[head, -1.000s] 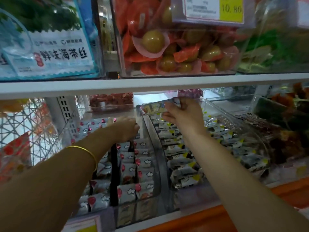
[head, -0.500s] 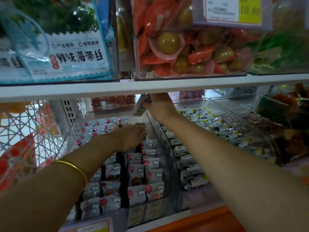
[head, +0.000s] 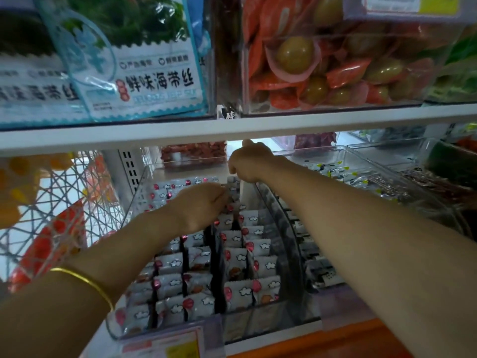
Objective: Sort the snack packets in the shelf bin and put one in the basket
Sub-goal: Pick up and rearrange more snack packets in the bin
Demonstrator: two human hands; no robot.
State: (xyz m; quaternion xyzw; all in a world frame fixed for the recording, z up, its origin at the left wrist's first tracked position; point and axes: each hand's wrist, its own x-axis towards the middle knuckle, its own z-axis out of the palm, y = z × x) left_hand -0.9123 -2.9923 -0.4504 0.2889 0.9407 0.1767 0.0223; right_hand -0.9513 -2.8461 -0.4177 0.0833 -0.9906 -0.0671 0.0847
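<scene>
ok so both hands are reaching into the clear shelf bin [head: 284,233] on the lower shelf, and that's where the snack packets [head: 238,259] are sitting, the white ones with little clouds and a red blob. The left hand [head: 204,205] is dipping its fingers into the rows about halfway back. The right hand [head: 247,164] is hovering curled up at the far end of the bin, just under the white shelf edge [head: 232,130]. I'm not seeing the fingertips of either one, so I can't tell if they're pinching a packet or just nudging. The packets are standing on edge in columns running front to back, faces leaning toward the camera, each one's long axis lying across the bin, side to side. I'm guessing they're going to feel light and crinkly, slick film over a squashable filling, so I'd be pinching one by the top crimped seam, not squeezing the middle. Nothing's going into the wire basket [head: 25,236] at the left yet
</scene>
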